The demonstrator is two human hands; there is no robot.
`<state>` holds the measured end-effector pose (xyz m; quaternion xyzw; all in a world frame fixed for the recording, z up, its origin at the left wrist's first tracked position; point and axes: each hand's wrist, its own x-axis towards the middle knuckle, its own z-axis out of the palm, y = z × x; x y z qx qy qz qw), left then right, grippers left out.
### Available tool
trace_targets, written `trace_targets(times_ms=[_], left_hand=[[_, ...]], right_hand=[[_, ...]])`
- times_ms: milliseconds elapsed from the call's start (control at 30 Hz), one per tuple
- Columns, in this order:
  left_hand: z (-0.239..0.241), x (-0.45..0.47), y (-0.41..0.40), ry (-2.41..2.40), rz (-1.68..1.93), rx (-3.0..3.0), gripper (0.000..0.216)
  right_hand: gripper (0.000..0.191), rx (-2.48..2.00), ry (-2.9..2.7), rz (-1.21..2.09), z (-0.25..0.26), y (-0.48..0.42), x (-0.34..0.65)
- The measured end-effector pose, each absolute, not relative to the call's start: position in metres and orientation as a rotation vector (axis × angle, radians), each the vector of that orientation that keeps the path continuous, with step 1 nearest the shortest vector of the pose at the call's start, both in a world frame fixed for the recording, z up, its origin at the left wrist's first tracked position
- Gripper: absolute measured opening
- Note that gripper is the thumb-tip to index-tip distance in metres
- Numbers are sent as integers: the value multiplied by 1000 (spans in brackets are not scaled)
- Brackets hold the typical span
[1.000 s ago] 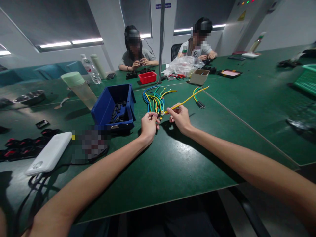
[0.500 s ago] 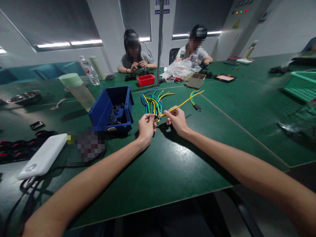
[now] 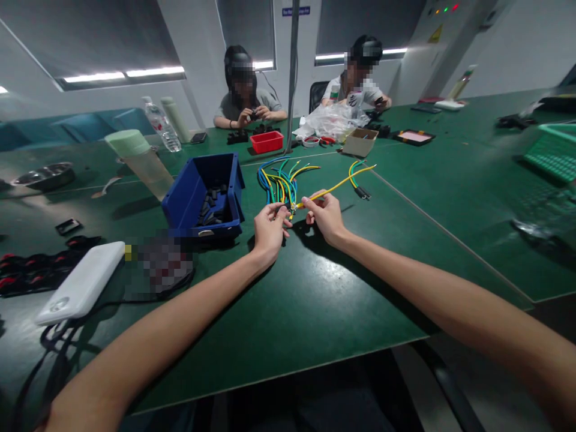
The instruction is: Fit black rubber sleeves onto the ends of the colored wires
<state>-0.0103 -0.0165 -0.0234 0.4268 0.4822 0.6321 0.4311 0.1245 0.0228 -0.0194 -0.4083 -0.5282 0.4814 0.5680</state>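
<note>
Right hand (image 3: 330, 219) pinches yellow wire (image 3: 342, 183), near end by left hand (image 3: 269, 233); hands close, apart; left grip unclear. Step appears wire-end handling; next move probably wants steady fingers. Just beyond: loose wires (image 3: 282, 186). Leftward: blue bin (image 3: 185, 195).

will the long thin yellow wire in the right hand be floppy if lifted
The long thin yellow wire is probably springy rather than limp, since its free length juts nearly straight from the right hand. Its slenderness suggests it's light.
</note>
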Motion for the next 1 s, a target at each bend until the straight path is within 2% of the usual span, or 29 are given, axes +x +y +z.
trace_targets(times_ms=[400,667,1000], left_hand=[[-22,-10,-20,1169,1546,1139,21],[-24,-11,-18,1158,1526,1118,31],[-25,-10,-18,1149,1576,1090,17]], right_hand=[[34,-936,-1243,1096,-20,23,125],[34,-933,-1212,1088,-20,23,125],[34,-949,-1212,1077,-18,22,124]])
